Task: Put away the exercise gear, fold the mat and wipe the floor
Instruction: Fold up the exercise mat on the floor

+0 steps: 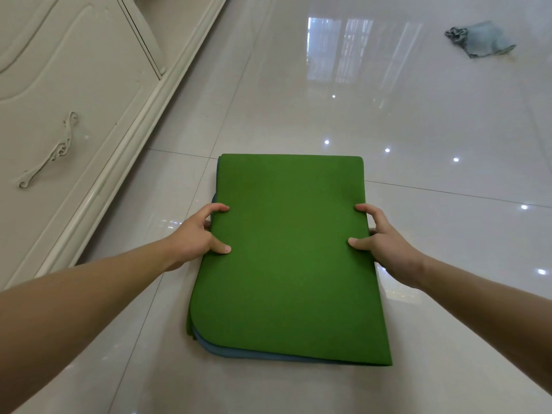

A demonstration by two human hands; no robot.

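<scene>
Hands grip the folded green mat (pixel 283 249) by its side edges: left hand (pixel 197 237) on the left, right hand (pixel 385 243) on the right, thumbs on top, fingers curled beneath and mostly hidden. Mat sits over the glossy tiled floor (pixel 388 115). A crumpled pale-blue cloth (pixel 481 40) lies far right; a cream cabinet (pixel 59 100) stands left.

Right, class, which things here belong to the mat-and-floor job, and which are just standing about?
Belong: mat, gripped at its sides by the left hand and right hand; cloth lying on the floor, likely for wiping.
Standing about: cabinet and its handle.
</scene>
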